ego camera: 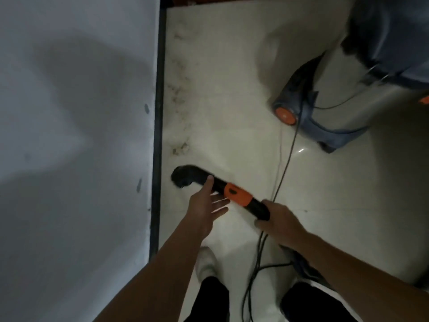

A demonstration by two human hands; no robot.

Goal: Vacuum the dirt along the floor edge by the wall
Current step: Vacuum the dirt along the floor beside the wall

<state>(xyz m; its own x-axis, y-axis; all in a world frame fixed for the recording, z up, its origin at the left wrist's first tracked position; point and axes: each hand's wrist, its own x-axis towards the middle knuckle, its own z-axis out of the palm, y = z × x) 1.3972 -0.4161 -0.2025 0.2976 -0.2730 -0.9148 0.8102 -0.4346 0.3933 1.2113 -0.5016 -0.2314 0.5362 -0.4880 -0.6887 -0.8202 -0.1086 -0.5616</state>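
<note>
A black vacuum nozzle (185, 176) with an orange collar (237, 195) points at the dark skirting of the wall (157, 135). My right hand (276, 219) grips the rear of the nozzle tube. Under the tube just ahead of the collar lies my left hand (206, 201), fingers straight and spread, thumb touching the tube's top. Dark dirt (180, 147) lies scattered on the pale floor tiles along the skirting, just beyond the nozzle mouth and further up at another dirt patch (176, 91).
The grey vacuum body (325, 108) with an orange wheel (285, 115) stands on the floor at upper right. Its black cord (287, 159) runs down between my feet. My white shoe (205, 263) is near the wall. The white wall (74, 135) fills the left.
</note>
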